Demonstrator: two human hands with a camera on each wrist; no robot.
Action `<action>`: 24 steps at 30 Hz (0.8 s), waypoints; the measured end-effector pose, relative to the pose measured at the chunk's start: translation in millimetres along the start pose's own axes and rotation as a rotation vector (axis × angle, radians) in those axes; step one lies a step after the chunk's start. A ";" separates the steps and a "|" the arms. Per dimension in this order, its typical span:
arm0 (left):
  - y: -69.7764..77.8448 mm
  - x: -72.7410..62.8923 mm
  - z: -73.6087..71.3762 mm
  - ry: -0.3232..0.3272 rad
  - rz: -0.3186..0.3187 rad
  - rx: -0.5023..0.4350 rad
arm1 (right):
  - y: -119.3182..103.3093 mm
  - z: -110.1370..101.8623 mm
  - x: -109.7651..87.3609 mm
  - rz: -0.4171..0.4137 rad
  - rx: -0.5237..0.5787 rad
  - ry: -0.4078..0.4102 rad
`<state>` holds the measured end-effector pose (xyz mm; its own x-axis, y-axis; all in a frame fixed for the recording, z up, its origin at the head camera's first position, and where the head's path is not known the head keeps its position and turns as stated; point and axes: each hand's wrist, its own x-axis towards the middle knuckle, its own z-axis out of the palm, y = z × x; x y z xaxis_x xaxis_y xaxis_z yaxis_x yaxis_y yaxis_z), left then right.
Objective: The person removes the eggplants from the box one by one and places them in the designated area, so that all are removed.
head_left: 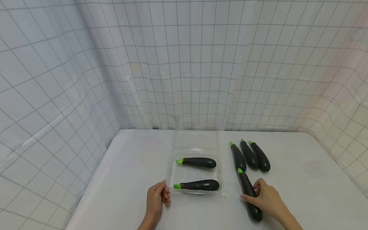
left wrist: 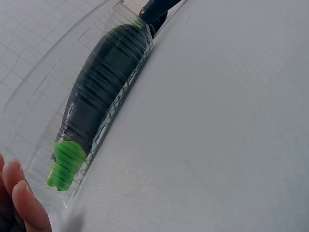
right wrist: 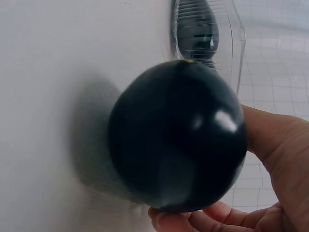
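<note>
Across gap from tray (head_left: 198, 174), right grip (head_left: 267, 197) pinches eggplant (head_left: 247, 184); left grip (head_left: 156, 196) curls at rim (head_left: 167, 175), hold unclear.

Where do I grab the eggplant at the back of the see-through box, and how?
I'd try the middle of that eggplant, coming from above, gripping across its width. It lies crosswise in the see-through box, green stem pointing left, with bare space in front. The lid is folded open behind, so nothing covers it.

Right fingers (head_left: 261, 182) grip an eggplant (head_left: 246, 185) near a clear container (head_left: 192, 173).
</note>
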<state>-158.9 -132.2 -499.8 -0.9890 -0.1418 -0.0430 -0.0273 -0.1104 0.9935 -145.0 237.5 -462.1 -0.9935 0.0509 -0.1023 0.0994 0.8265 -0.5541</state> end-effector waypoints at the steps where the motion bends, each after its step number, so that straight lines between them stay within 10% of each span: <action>1: 0.1 0.1 0.0 0.001 -0.002 0.001 | -0.2 0.0 0.3 0.003 -0.002 -0.001; 24: -1.2 0.4 0.2 0.000 -0.001 -0.014 | -4.2 2.6 5.4 0.057 -0.014 -0.067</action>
<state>-159.4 -131.9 -500.9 -0.9889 -0.1421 -0.0444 -0.0267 -0.1240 0.9919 -150.7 232.9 -462.5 -0.9802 0.0607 -0.1883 0.1541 0.8310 -0.5345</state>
